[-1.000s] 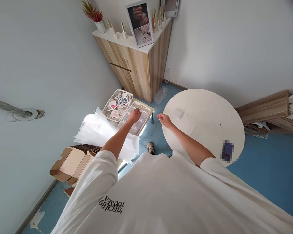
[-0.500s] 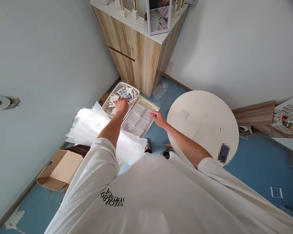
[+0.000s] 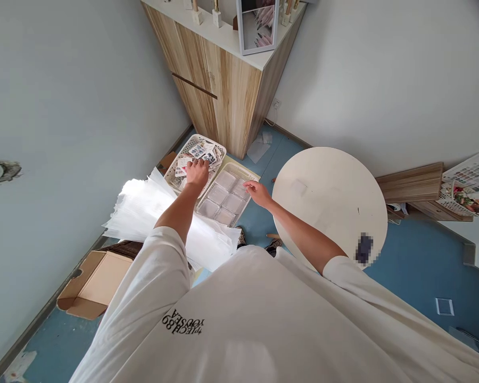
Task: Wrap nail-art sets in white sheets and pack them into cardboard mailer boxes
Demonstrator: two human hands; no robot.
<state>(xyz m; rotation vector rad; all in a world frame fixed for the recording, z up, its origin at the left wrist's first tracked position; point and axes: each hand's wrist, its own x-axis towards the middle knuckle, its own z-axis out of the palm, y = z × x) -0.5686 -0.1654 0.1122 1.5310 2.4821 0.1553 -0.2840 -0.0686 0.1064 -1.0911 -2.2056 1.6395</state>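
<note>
Left hand point(image 3: 197, 173): over small printed cards point(image 3: 197, 151), fingers curled down; can't tell if gripping one.
Right hand point(image 3: 257, 191): apart from left, fingertips over clear square plastic boxes point(image 3: 222, 197); contact and grip unclear.
Cards: heaped in white perforated plastic basket point(image 3: 184, 147).
Boxes: laid flat in shallow white tray point(image 3: 245, 169), just beside basket.
</note>
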